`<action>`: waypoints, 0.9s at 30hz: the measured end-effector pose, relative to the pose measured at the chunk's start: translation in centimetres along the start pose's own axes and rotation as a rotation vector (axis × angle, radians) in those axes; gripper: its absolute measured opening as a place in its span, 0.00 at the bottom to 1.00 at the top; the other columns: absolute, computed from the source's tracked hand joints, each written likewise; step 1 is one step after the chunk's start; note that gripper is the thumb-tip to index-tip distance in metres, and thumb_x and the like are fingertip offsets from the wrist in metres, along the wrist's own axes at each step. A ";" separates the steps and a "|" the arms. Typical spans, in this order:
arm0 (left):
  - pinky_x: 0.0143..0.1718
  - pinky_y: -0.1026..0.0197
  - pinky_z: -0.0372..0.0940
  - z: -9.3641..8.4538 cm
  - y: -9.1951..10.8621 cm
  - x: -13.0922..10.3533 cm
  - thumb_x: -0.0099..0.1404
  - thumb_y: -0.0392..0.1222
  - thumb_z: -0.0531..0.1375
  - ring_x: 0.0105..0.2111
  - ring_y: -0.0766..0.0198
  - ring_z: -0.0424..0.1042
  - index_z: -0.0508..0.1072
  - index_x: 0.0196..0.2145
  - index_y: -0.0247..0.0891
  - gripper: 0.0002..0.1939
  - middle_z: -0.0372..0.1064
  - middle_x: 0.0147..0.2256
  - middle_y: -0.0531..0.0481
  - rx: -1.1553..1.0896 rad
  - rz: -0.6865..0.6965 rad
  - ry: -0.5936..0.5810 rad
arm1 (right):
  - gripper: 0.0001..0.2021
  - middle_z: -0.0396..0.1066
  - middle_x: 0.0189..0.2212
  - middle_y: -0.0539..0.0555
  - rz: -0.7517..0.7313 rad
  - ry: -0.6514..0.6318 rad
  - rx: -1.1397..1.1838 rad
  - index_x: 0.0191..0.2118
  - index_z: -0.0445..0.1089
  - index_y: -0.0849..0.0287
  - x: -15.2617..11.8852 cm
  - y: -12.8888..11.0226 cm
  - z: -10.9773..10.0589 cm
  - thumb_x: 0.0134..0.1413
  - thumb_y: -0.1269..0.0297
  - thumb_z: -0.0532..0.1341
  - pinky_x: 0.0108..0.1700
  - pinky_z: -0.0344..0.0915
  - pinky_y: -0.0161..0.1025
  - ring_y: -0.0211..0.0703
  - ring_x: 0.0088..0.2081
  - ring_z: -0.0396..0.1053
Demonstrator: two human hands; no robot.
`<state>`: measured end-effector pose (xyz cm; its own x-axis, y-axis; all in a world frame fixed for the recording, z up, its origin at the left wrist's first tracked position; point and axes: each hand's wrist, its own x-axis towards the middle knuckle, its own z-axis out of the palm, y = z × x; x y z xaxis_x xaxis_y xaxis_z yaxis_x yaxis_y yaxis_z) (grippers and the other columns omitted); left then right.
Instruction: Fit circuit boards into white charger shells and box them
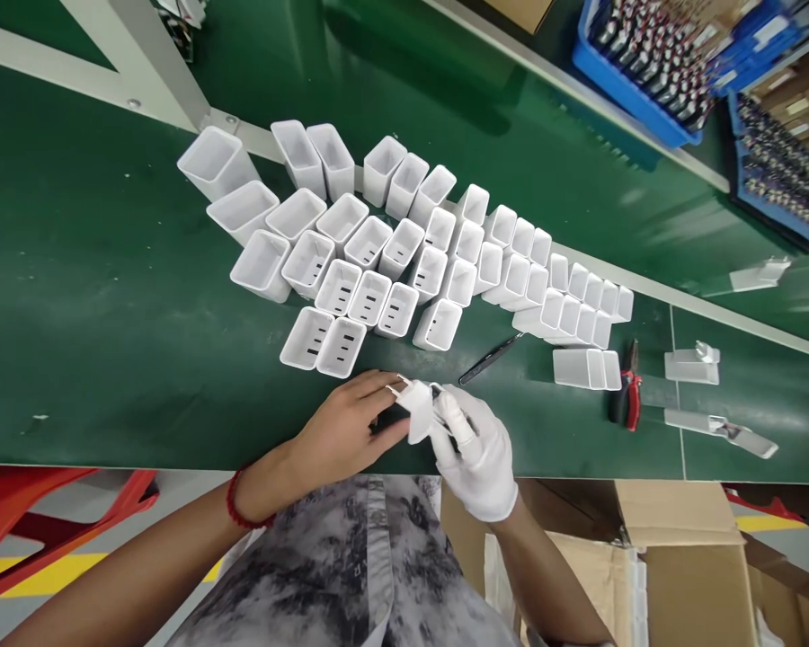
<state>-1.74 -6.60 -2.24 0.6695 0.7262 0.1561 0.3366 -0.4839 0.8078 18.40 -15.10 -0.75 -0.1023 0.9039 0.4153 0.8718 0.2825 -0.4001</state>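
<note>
Above the bench edge, a white two-pin plug piece (417,415) is between my hands, its metal pins pointing left. My bare left hand (341,429) is closed on its left side with thumb and fingers. My right hand (478,449), in a white glove, grips its right end, where a small dark part shows between the fingers. What that dark part is, I cannot make out. Just beyond my hands stand white open-topped plastic housings (341,348), several with dark slots in the bottom. Black tweezers (491,358) lie beyond my right hand.
Several rows of white housings (260,262) spread over the green bench (108,359). Red-handled pliers (626,395) and loose white parts (721,429) lie to the right. Blue trays (637,81) of small components sit on the shelf. A cardboard box (694,584) stands below the bench.
</note>
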 end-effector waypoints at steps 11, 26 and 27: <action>0.26 0.67 0.73 0.1 -0.4 -0.6 0.72 0.50 0.56 0.25 0.67 0.73 0.76 0.50 0.42 0.16 0.76 0.46 0.44 -0.051 -0.038 0.084 | 0.16 0.76 0.35 0.56 0.824 0.265 1.057 0.46 0.73 0.58 4.2 3.1 -4.4 0.66 0.59 0.51 0.26 0.71 0.36 0.40 0.28 0.72; 0.24 0.65 0.73 -0.2 0.0 -0.6 0.71 0.52 0.57 0.29 0.61 0.76 0.71 0.58 0.44 0.21 0.75 0.47 0.42 -0.173 -0.186 -0.013 | 0.19 0.78 0.42 0.56 0.949 0.305 1.025 0.50 0.75 0.57 5.1 1.6 -4.0 0.59 0.51 0.63 0.42 0.75 0.45 0.47 0.39 0.75; 0.22 0.65 0.72 -0.3 0.4 -0.5 0.70 0.52 0.58 0.33 0.59 0.78 0.67 0.61 0.45 0.25 0.75 0.48 0.42 -0.236 -0.226 -0.044 | 0.20 0.77 0.46 0.57 0.922 0.297 0.863 0.52 0.75 0.57 4.4 1.3 -3.8 0.59 0.51 0.64 0.46 0.74 0.47 0.50 0.44 0.75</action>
<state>-2.18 -7.00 -1.84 0.6248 0.7783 -0.0626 0.3203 -0.1824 0.9296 20.93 -11.94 3.70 0.5727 0.8012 -0.1737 -0.0363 -0.1869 -0.9817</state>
